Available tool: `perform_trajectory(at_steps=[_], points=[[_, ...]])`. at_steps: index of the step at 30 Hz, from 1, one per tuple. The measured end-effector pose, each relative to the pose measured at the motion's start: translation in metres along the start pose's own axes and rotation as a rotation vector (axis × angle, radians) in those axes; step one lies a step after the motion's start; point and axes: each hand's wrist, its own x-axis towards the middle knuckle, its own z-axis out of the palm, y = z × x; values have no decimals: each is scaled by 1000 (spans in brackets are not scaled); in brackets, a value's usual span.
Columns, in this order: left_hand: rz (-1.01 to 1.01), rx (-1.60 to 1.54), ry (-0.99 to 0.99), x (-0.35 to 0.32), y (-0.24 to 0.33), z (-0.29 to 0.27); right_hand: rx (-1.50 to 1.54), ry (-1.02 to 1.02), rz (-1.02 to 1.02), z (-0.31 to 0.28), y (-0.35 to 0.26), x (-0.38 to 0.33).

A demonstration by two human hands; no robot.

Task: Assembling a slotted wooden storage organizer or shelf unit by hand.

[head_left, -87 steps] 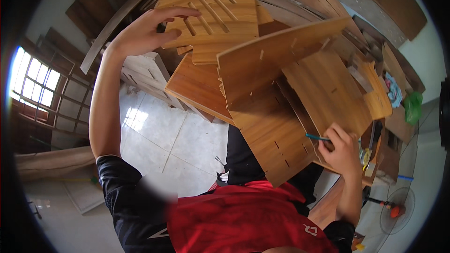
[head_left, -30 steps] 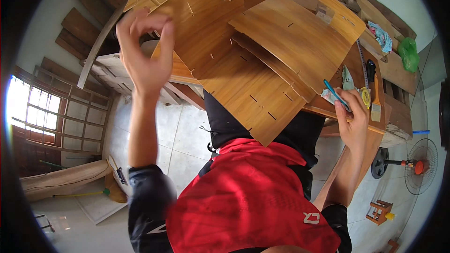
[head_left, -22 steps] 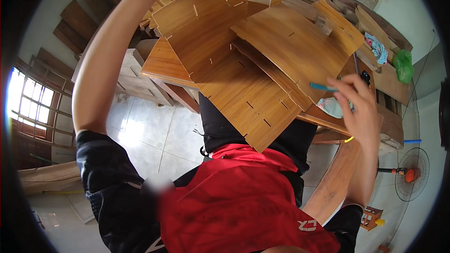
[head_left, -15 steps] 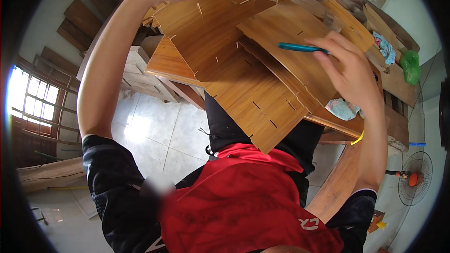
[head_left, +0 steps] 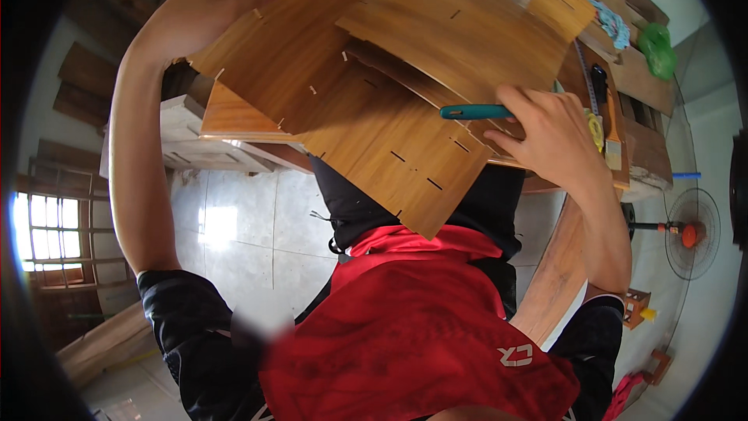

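A box-like piece of thin brown wooden panels (head_left: 374, 129), with slots and small pale tabs, is tilted over my lap and the workbench. My left hand (head_left: 199, 19) grips its far left edge, fingers lying over the panel. At its right side my right hand (head_left: 557, 132) is closed on a slim teal-handled tool (head_left: 473, 112), whose kind I cannot make out. The handle points left over the piece, and my thumb is beside the panel's edge. A broader top panel (head_left: 460, 27) overlaps the lower one, leaving a dark gap between them.
On the bench at right are a dark-handled tool (head_left: 598, 82), a yellow tape measure (head_left: 595, 131) and a brush (head_left: 614, 148). Beyond lie a green plastic bag (head_left: 657, 51) and a blue cloth (head_left: 612, 23). A fan (head_left: 689, 234) stands at right; planks (head_left: 82, 86) lean at left.
The wooden piece has shifted left in view. My left hand has moved left and down along its edge, and my right hand with the teal tool has come nearer the panels' right edge.
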Motion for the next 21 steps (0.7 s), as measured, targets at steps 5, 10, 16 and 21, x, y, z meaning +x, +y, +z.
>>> perform_trajectory(at_steps=[5,10,16,21], points=[[214,-22,71,2,-25,11,-31,-26,-82,3,4,-11],[292,-11,121,0,-35,17,13,-32,-147,7,4,-9],[458,216,171,2,-15,4,47,-54,-156,1,9,-13],[291,-8,-11,-4,-7,3,70,-61,-171,1,5,-9]])
